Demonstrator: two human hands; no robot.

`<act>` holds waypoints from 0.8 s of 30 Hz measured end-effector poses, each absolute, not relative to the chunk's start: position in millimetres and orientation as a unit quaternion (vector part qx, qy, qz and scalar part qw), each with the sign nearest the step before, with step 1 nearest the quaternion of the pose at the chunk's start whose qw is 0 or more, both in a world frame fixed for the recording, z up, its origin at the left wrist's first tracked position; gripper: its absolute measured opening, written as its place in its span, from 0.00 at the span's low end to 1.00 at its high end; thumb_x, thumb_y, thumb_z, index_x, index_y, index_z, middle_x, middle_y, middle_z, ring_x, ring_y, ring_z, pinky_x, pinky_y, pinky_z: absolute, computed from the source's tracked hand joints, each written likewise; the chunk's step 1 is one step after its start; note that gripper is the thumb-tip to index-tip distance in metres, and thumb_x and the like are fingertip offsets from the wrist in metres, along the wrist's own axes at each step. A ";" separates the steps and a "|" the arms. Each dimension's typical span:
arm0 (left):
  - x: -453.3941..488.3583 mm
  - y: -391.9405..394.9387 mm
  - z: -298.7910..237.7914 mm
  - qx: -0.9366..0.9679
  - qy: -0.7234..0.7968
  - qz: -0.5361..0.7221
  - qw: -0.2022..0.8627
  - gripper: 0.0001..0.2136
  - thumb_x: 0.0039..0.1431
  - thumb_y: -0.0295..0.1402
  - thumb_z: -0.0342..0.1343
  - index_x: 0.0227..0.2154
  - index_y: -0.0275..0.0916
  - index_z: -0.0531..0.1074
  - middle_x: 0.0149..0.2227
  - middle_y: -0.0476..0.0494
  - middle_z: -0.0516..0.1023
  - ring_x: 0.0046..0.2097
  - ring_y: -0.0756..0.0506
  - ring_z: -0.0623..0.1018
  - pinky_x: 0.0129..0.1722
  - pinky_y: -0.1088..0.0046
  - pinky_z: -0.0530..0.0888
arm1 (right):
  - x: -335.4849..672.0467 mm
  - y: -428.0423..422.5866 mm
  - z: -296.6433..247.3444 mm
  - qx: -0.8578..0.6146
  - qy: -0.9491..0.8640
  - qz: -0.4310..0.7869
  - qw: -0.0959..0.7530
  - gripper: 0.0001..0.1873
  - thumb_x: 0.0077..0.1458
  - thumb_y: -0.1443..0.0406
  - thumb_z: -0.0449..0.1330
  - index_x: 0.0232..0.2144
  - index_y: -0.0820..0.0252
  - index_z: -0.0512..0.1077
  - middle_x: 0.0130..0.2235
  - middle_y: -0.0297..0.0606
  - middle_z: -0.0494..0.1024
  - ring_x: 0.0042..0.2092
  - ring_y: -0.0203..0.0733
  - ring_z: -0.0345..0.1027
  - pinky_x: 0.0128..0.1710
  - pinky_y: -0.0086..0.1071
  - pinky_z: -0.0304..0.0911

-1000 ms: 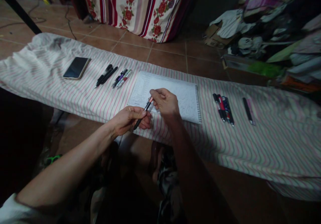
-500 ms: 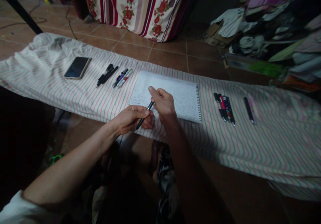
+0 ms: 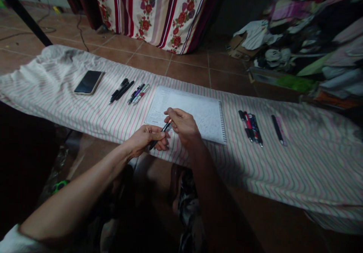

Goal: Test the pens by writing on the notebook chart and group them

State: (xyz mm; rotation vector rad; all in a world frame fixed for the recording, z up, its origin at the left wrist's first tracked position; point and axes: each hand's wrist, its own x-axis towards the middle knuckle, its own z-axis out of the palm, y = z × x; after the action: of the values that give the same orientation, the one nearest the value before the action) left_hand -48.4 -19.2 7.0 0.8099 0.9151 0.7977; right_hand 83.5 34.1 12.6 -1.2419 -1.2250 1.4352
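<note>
One phone (image 3: 89,82) lies on the striped cloth (image 3: 312,151). Next: black pens (image 3: 121,90), then mixed pens (image 3: 138,94). Left hand (image 3: 142,139): thumb and fingers clamped on a dark pen (image 3: 166,127), slanted near the front edge of the notebook (image 3: 195,101). Right hand (image 3: 184,125): fingers closed on its upper end. Beyond: a pen cluster (image 3: 248,121), then a black pen (image 3: 277,128).
</note>
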 end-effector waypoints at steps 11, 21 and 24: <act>-69.0 -20.8 -0.1 0.369 0.428 0.340 0.752 0.13 0.46 0.36 0.64 0.29 0.31 0.73 0.22 0.45 0.76 0.24 0.50 0.76 0.24 0.77 0.69 | 101.2 28.0 14.5 -0.396 -0.499 0.685 0.354 0.20 0.46 0.56 0.62 0.42 0.57 0.70 0.33 0.36 0.78 0.24 0.29 0.66 0.25 0.25 0.63; -62.5 -26.0 2.8 0.416 0.430 0.332 0.729 0.12 0.47 0.36 0.62 0.23 0.30 0.73 0.22 0.44 0.75 0.24 0.51 0.75 0.27 0.76 0.69 | 97.0 25.6 12.3 -0.570 -0.701 0.303 0.304 0.24 0.49 0.47 0.56 0.15 0.60 0.68 0.17 0.31 0.69 0.20 0.31 0.59 0.21 0.27 0.49; -58.1 -25.5 1.5 0.426 0.430 0.342 0.719 0.12 0.46 0.37 0.62 0.22 0.30 0.73 0.21 0.44 0.75 0.24 0.51 0.74 0.27 0.76 0.68 | 95.9 21.0 13.6 -0.599 -0.744 0.118 0.271 0.27 0.54 0.48 0.52 0.14 0.60 0.66 0.17 0.34 0.69 0.22 0.32 0.59 0.24 0.29 0.46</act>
State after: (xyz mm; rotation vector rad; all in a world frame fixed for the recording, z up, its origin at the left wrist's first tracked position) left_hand -58.1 -25.5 1.5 0.9420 0.9499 0.7569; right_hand 95.9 21.0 13.6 -1.6123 -2.0049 0.3165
